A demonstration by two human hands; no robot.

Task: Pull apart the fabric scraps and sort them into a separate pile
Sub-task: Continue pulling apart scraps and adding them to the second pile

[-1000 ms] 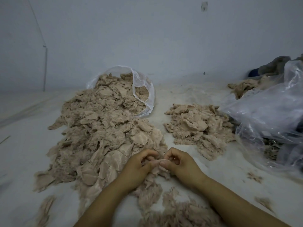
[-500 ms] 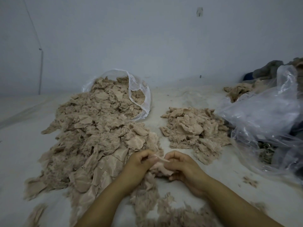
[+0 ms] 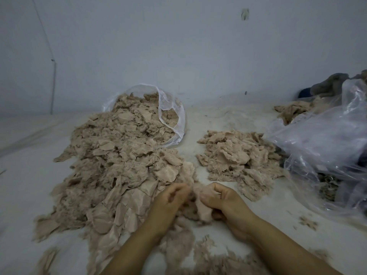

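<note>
**Gripping one beige scrap between both hands at the near edge of the big heap**

Gripping it from both sides, the two hands meet over a single pale fabric scrap (image 3: 202,207) low in the middle of the scene. The right hand (image 3: 224,201) has its fingers curled round the scrap's right side, thumb on top, with a flap of cloth hanging down below the knuckles. The left hand (image 3: 170,199) is blurred, fingers bent inward and pinching the scrap's left edge. The hands sit close together, almost touching across the cloth.

Just to the left and stretching away lies the large unsorted heap (image 3: 119,165) of beige scraps, flat pieces layered at its near end, fluffier bits farther off. Its far end spills out of a clear plastic bag (image 3: 172,114) lying on its side with the mouth facing the camera. To the right, apart from the heap, sits the smaller separate pile (image 3: 240,161) of frayed, pulled pieces. More loose scraps (image 3: 208,257) are strewn between the forearms at the near edge.

Everything rests on a whitish floor (image 3: 23,185). At far right, crumpled clear plastic sheeting (image 3: 321,143) partly covers darker cloth, and a pale wall (image 3: 178,46) rises behind.
</note>
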